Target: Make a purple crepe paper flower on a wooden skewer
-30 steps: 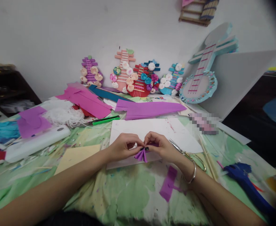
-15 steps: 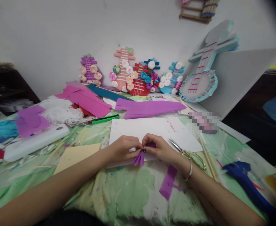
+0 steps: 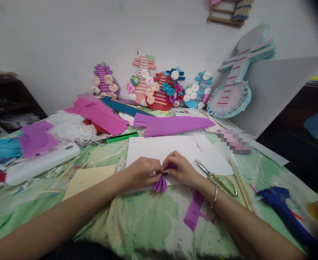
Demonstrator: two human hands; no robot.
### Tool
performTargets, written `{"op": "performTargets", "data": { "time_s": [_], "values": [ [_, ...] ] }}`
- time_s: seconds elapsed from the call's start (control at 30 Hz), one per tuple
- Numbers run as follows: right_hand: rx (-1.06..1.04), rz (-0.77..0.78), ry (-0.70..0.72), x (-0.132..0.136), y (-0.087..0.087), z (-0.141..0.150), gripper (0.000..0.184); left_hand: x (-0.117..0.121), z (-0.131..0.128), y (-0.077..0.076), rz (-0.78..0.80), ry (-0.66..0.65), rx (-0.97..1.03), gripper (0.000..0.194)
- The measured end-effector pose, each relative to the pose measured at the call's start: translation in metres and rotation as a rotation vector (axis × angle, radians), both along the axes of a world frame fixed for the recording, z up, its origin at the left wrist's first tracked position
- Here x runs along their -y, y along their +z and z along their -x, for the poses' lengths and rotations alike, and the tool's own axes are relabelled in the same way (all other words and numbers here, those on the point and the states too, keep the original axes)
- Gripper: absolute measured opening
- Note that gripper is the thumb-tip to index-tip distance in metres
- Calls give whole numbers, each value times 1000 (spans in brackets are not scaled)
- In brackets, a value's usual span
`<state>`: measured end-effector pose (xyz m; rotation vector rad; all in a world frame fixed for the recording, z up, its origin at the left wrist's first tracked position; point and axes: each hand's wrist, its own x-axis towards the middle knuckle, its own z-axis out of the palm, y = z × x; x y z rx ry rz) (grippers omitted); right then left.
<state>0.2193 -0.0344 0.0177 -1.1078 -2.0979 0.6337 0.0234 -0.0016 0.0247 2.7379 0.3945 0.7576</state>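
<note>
A folded piece of purple crepe paper (image 3: 160, 183) is pinched at its middle, its pleats fanning out below my fingers. My left hand (image 3: 145, 171) closes on it from the left, fingertips meeting those of my right hand. My right hand (image 3: 182, 169) grips it from the other side, with more purple showing between thumb and fingers. A small dark spot shows at the pinch; I cannot make out what it is. Under both hands lies a white sheet (image 3: 153, 146). Gold-handled scissors (image 3: 215, 177) rest just right of my right hand.
Purple paper scraps (image 3: 193, 213) lie near my right wrist. A blue glue gun (image 3: 280, 206) is at the right, beside thin sticks (image 3: 240, 182). At left are a green cutter (image 3: 122, 137), white string (image 3: 73, 131) and a white device (image 3: 43, 164). Flower-decorated paper instruments (image 3: 161, 94) stand along the wall.
My right hand has shifted slightly up at the knuckles, showing more purple paper beneath its fingers. The pleats below the pinch look a little more spread. Surrounding things stay put.
</note>
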Motion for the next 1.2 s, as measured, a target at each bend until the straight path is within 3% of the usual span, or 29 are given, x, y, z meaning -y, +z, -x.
{"op": "performTargets", "data": {
  "time_s": [0.23, 0.53, 0.73, 0.83, 1.2],
  "values": [
    [193, -278, -150, 0, 2, 1, 14, 1, -4, -7, 67, 126, 20, 5],
    [323, -60, 24, 9, 8, 0, 2, 1, -8, -9, 247, 176, 28, 6],
    [318, -40, 74, 10, 14, -2, 7, -4, 0, 1, 397, 24, -16, 19],
    [326, -31, 85, 11, 17, -2, 7, -6, 1, 4, 392, -33, -47, 13],
    [347, 14, 43, 13, 22, 0, 13, -14, -2, -6, 397, -46, -77, 9]
  ]
}}
